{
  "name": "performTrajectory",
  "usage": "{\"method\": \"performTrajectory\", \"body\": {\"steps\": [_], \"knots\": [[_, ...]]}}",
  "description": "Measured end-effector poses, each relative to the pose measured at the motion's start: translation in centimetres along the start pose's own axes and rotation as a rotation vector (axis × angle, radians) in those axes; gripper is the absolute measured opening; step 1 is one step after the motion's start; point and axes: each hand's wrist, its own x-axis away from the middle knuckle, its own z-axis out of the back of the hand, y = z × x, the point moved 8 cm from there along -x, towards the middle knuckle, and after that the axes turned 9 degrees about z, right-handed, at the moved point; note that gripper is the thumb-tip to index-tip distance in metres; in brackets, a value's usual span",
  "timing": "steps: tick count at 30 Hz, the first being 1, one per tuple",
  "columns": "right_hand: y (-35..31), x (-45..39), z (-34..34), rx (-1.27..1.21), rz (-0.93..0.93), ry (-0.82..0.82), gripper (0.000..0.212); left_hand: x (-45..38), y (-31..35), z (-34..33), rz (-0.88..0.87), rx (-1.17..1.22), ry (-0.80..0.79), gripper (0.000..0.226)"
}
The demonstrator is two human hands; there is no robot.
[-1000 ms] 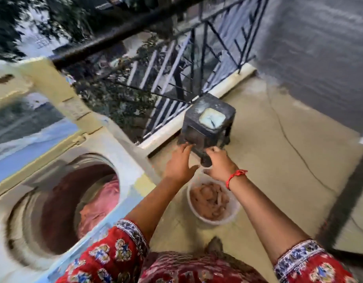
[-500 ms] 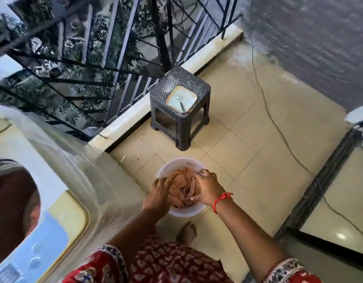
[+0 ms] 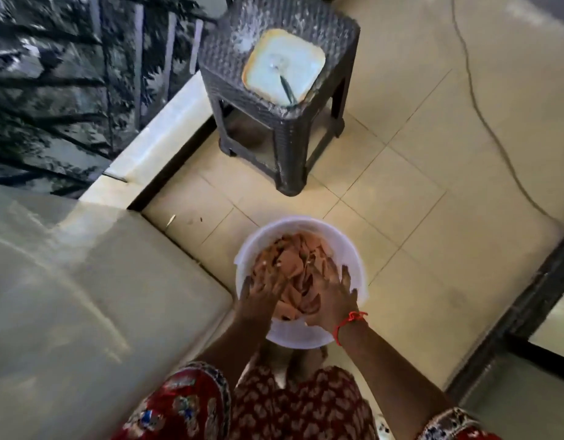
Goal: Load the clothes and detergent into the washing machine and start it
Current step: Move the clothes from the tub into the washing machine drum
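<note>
Nearest, red patterned sleeves (image 3: 182, 404) frame two forearms reaching down. Left hand (image 3: 261, 289), fingers spread, lies on peach-coloured clothes (image 3: 293, 268) in a white tub (image 3: 306, 228) standing on the tiled floor (image 3: 417, 192). Right hand (image 3: 333, 295), a red thread (image 3: 349, 322) at its wrist, fingers likewise spread, presses the cloth's right side; whether either hand grips cannot be told. Left, a blurred pale surface of the washing machine (image 3: 84, 296). Farther, a dark woven stool (image 3: 284, 100) carries a pale square container (image 3: 284, 66). Far left, railing (image 3: 68, 84).
</note>
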Motion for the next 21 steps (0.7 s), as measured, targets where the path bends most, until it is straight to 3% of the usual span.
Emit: {"method": "performTrajectory", "body": {"steps": [1, 4, 9, 12, 15, 18, 21], "knots": [[0.7, -1.2, -1.3, -0.017, -0.025, -0.007, 0.126, -1.5, 0.2, -0.8, -0.037, 0.037, 0.057, 0.108], [2.6, -4.9, -4.8, -0.036, -0.068, 0.015, 0.12, -6.1, -0.6, -4.6, -0.019, 0.134, -0.023, 0.121], [4.8, -11.0, -9.0, -0.097, -0.084, 0.029, 0.111, -12.0, -1.4, -11.9, -0.075, -0.076, -0.127, 0.131], [6.2, -13.2, -12.3, -0.107, -0.118, -0.032, 0.13, -14.5, -1.9, -14.5, -0.066, -0.216, -0.08, 0.139], [7.7, -14.7, -16.4, -0.082, -0.141, -0.081, 0.148, -16.2, -1.6, -15.8, -0.085, -0.207, -0.029, 0.12], [9.3, -16.2, -18.5, -0.113, -0.166, 0.004, 0.123, -17.6, -0.6, -16.5, -0.112, -0.22, -0.03, 0.116], [10.2, -17.4, -19.4, -0.112, -0.194, 0.063, 0.115, -19.6, 0.4, -17.6, -0.108, -0.193, -0.102, 0.115]]}}
